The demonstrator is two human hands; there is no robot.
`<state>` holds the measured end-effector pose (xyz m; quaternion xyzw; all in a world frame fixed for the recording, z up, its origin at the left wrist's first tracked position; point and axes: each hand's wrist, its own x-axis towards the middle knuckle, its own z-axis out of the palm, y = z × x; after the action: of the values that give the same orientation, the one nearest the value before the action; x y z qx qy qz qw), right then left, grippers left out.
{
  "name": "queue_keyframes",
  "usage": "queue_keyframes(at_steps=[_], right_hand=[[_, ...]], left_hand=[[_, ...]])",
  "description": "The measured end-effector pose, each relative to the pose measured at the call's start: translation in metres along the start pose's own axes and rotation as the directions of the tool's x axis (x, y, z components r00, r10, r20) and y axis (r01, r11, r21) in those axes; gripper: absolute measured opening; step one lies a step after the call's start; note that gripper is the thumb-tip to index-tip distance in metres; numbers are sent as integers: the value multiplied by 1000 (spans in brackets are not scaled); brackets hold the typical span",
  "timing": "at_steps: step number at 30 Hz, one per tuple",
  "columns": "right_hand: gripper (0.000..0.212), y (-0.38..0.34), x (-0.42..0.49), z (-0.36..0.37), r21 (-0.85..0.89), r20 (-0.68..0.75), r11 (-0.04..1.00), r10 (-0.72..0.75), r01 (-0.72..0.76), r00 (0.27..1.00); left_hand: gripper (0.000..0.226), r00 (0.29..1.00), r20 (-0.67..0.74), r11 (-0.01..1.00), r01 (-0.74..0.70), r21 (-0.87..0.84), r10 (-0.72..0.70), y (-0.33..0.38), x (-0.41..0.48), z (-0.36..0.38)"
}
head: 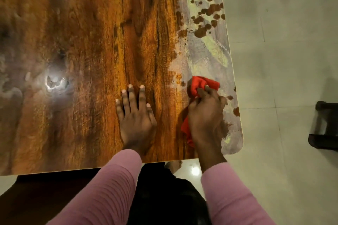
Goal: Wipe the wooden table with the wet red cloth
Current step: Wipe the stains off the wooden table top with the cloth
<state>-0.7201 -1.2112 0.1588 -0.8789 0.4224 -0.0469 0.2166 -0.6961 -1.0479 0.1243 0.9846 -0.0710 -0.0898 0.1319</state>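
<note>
- A wooden table (82, 60) with a glossy orange-brown grain fills most of the view, standing on a pale tiled floor (274, 60) that shows past the table's right edge and near edge.
- A strip along the table's right edge is covered with a dull grey-white film (206, 51), streaked with yellowish smears and broken by brown patches where the wood shows through.
- A bright glare (54, 82) sits on the table's left part.
- The red cloth (199, 83) lies bunched on the table near its near-right corner, at the inner border of the film.
- The right hand (205, 115) grips the cloth: its fingers are curled round the bunched fabric, with red showing beyond the fingertips and again beside the wrist.
- The left hand (136, 117) rests flat on the bare wood, towards the table's middle from the cloth and apart from it, its fingers (131, 97) straight and slightly spread.
- Both forearms wear pink sleeves (109, 188) that cross the table's near edge.
- A bare foot (172, 165) shows on the floor just under the table's near edge.
- A dark piece of furniture (323, 124) stands on the floor well off the table's right edge; what it is cannot be told.
</note>
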Motion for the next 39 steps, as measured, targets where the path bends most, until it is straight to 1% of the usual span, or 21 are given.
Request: queue_keyframes(at_steps=[1, 3, 5, 7, 9, 11, 13, 14, 16, 18, 20, 22, 24, 26, 27, 29, 31, 32, 33, 36, 39], right_hand=[[40, -12, -6, 4, -5, -1, 1000, 19, -19, 1000], [40, -27, -26, 12, 11, 56, 987, -161, 161, 985], [37, -28, -34, 12, -11, 179, 885, -456, 465, 872], [36, -15, -16, 3, -60, 260, 797, -569, 601, 780], [39, -3, 11, -7, -117, 256, 881, -419, 458, 871], [41, -1, 33, -11, -80, 145, 982, -160, 172, 976], [41, -17, 34, -3, -64, 39, 997, -38, 41, 998], [40, -28, 27, 3, -67, 18, 997, -44, 45, 999], [37, -46, 10, 12, -70, 52, 976, -204, 207, 978], [35, -46, 0, 13, -110, 165, 892, -419, 438, 893], [37, -37, 12, 6, -147, 264, 830, -491, 538, 830], [39, -28, 30, 2, -160, 205, 899, -374, 408, 905], [40, -31, 42, 6, -92, 65, 988, -117, 123, 991], [40, -49, 41, 17, 5, -35, 997, 73, -72, 997], [39, -61, 37, 22, 40, -51, 996, 82, -80, 995], [38, -75, 25, 29, 22, 50, 987, -159, 158, 986], [37, -73, 20, 28, -32, 210, 883, -452, 469, 867], [38, -68, 28, 23, -57, 233, 852, -495, 520, 837], [39, -60, 41, 19, -69, 215, 874, -458, 481, 862], [41, -51, 79, 16, 31, 59, 998, -64, 63, 996], [42, -78, 79, 26, 28, -52, 996, 91, -90, 994]], left_hand=[[59, 1000, 7, 1000, 2, 1, -2, -1, 0, 0], [59, 1000, 11, 1000, 7, 7, -7, -1, -1, 0], [59, 1000, 9, 1000, 1, 11, -1, -2, 0, 0], [59, 1000, 18, 1000, 1, 6, -1, -1, 1, -2], [59, 1000, 30, 1000, 6, -2, -6, 1, 1, -5], [59, 999, 52, 1000, 7, -7, -6, 2, 0, -8], [58, 998, 63, 1000, 9, -5, -9, 2, 0, -10], [57, 997, 70, 1000, 14, -11, -13, 2, 1, -10], [57, 996, 80, 999, 36, -33, -33, 2, 3, -13], [56, 996, 88, 998, 33, -47, -29, 5, 11, -18], [56, 997, 80, 998, 22, -59, -17, 9, 28, -22], [58, 998, 59, 998, 23, -66, -19, 13, 51, -23], [59, 999, 36, 998, 24, -63, -22, 15, 78, -24], [60, 1000, 19, 999, 24, -45, -24, 16, 105, -23], [60, 999, 21, 999, 34, -37, -34, 17, 116, -23], [60, 997, 38, 997, 74, -13, -74, 21, 130, -20], [60, 995, 38, 996, 87, 18, -87, 24, 132, -17], [60, 996, 32, 996, 82, 27, -82, 24, 130, -16], [60, 996, 29, 996, 81, 29, -81, 24, 131, -14], [60, 995, 20, 994, 100, 44, -101, 23, 132, -11], [61, 993, 28, 992, 113, 50, -115, 25, 133, -13]])
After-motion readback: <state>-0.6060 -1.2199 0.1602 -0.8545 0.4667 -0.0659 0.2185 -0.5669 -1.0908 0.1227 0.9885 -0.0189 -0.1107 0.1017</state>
